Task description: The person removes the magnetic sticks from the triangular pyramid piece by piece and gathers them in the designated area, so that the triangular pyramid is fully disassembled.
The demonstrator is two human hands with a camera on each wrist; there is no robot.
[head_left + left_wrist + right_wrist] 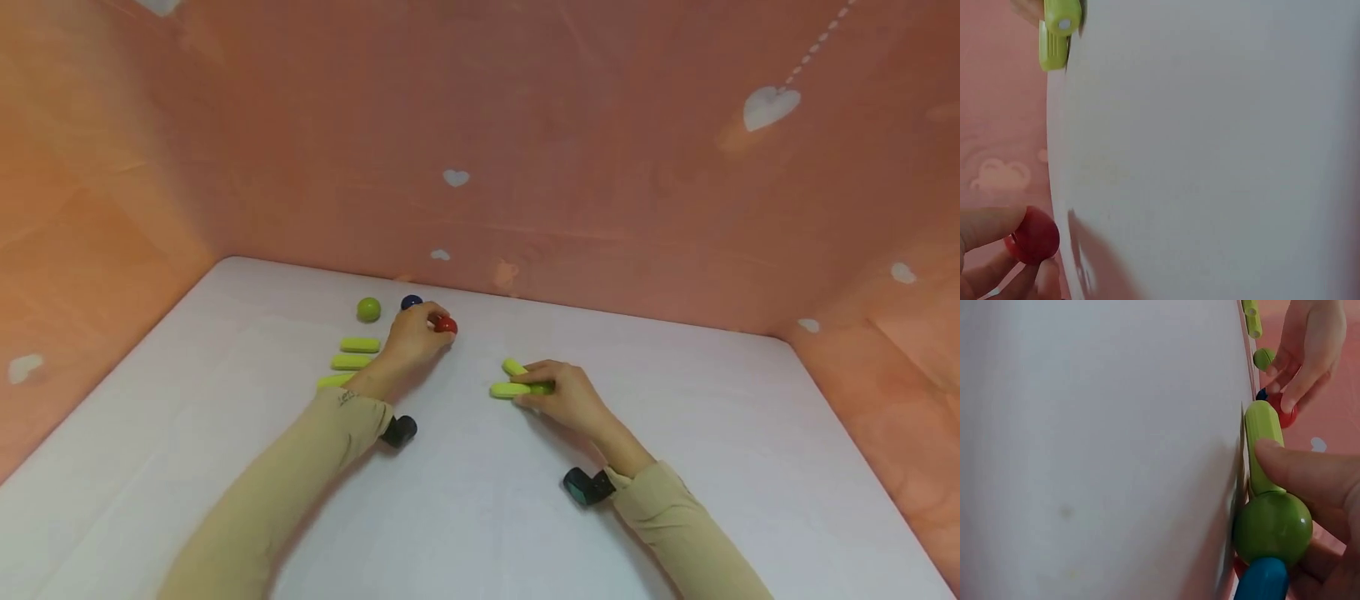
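Observation:
My left hand pinches a glossy red ball between thumb and fingers. In the left wrist view the red ball shows at the fingertips, close over the table. To the right, my right hand grips a yellow-green stick that meets a green ball. The thumb lies along this stick in the right wrist view. Against the ball's near side stands the rounded end of a blue stick. A second yellow-green stick angles out beside the fingers; its far end is hidden by them.
Three yellow-green sticks, one of them the top stick, lie in a column left of my left forearm. Behind them sit a green ball and a dark blue ball. Pink cloth with hearts rises behind the white table.

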